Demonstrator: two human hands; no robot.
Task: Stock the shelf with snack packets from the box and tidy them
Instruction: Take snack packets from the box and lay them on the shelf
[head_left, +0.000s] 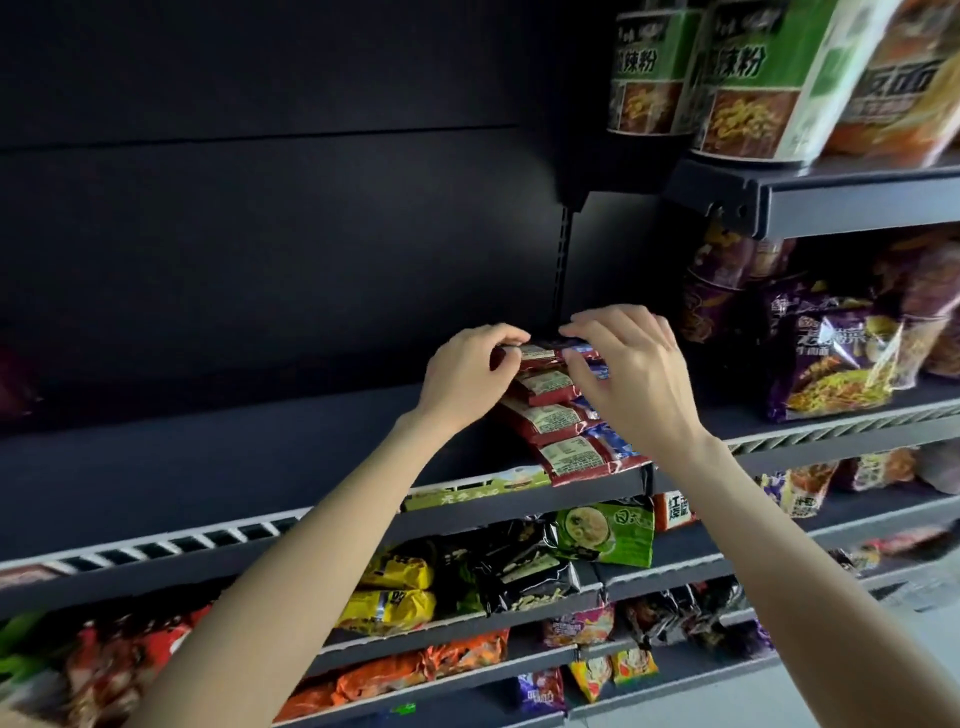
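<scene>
Shelf (260, 467) was mostly bare to the left; its front rail (156, 545) was low — little to stop a sliding packet. The box was not in view.

Packets (561, 415) lay in one overlapping row of red-and-blue wrappers at the shelf's right end, running from the rail back toward the rear panel. The frontmost packet (576, 460) sat right at the rail, its lower edge seeming to overhang slightly.

Left hand (465, 371) had fingers curled over the rearmost packet (535, 352), pinching its left edge. Right hand (631, 371) was spread, fingers fairly straight, fingertips (574, 356) pressing the same packet and the one beneath.

Risks, as judged:
- Any push toward the front would pass down the shingled row — the frontmost packet could tip over the rail onto the shelves below.
- Slick wrappers could let the row fan out sideways if only one hand pressed.
- Neighbouring purple bag (831, 364) leaned nearby; a wide right elbow might knock it.
</scene>
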